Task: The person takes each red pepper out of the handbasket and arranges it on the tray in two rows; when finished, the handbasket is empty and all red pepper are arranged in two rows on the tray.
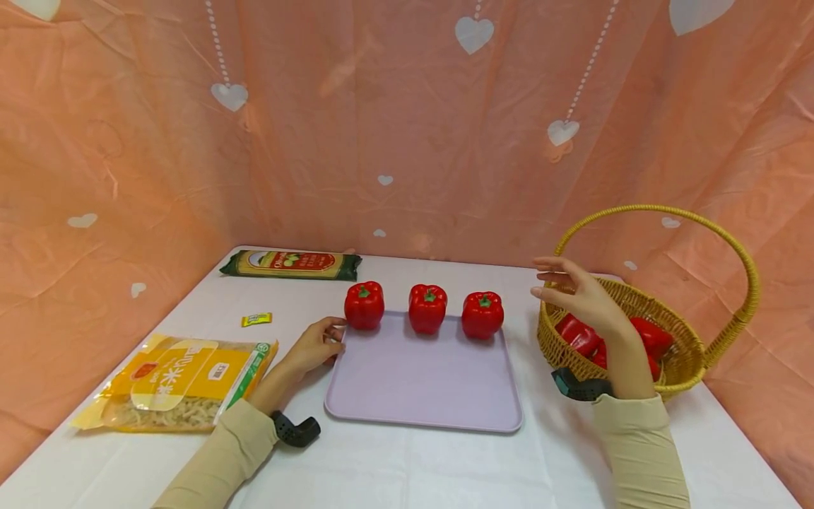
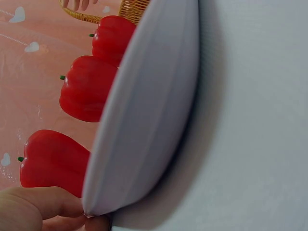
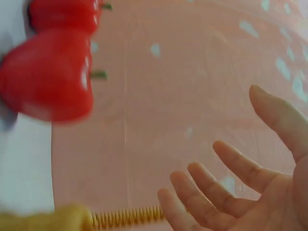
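Note:
Three red bell peppers stand in a row along the far side of a pale lilac tray point(image 1: 422, 382): a left one point(image 1: 364, 307), a middle one point(image 1: 427, 311) and a right one point(image 1: 482, 316). At the tray's far left corner my left hand point(image 1: 314, 345) grips the rim. The left wrist view shows its thumb and fingertips point(image 2: 67, 202) around that edge. My right hand point(image 1: 581, 297) is raised over the left side of a wicker basket point(image 1: 566, 353), fingers spread and holding nothing. Inside the basket lie several more red peppers point(image 1: 651, 338), partly hidden by my right forearm.
A yellow bag of dry food point(image 1: 184, 382) lies at the left. Behind it are a small yellow packet point(image 1: 256, 319) and a long green-ended package point(image 1: 292, 264). The basket's tall handle point(image 1: 661, 208) arches up on the right. A pink curtain point(image 1: 407, 141) hangs behind the white table point(image 1: 407, 466).

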The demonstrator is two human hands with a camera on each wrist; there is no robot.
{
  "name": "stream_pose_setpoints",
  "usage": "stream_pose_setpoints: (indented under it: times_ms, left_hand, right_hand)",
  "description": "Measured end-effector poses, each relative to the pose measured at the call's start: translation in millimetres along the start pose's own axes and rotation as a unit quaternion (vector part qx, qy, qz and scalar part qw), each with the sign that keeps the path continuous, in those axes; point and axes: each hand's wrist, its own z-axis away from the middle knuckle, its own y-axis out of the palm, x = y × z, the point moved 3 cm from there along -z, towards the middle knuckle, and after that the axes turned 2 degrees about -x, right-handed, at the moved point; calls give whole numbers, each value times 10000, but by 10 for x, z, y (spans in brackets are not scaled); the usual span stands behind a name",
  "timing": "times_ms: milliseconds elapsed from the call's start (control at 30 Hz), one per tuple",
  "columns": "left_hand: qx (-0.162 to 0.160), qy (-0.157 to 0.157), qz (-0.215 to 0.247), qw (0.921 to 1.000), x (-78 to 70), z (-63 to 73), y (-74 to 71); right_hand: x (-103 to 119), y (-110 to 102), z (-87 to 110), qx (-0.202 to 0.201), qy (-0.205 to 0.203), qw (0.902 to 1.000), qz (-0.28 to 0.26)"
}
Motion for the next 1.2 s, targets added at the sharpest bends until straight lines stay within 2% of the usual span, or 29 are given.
stream_pose_setpoints:
  times_ms: [200,300,433,600,767,867,1033,1200]
  left_hand:
    - [9,64,-16,10000,-7,-4,5]
    - [12,64,-27,10000,-3,-2,1]
    - [7,47,-30,10000,0,-3,1]
    - [17,12,-36,10000,-3,0,3]
    - [6,-18,-56,10000,-12,-1,-3]
    - [16,-48,-83,10000,-15,-1,-3]
    - [30,-51,-96,9999,-7,-10,2]
    - [8,-58,-82,9999,1,-16,6]
  right_hand:
    - [-217,-348,42,-166,-26,9998,73]
    - [-351,-477,28,9,141,9997,186]
    - [-513,-570,4,470,558,9971,223]
    - [-671,-598,-3,856,999,9910,-235]
    - [-788,-586,-15,943,1043,9871,-767]
    - [-848,-567,-8,1028,1145,9849,-788]
    - [-911,-528,26,1256,1545,9787,-495]
    - [-959,-493,37,1397,1914,9699,-568]
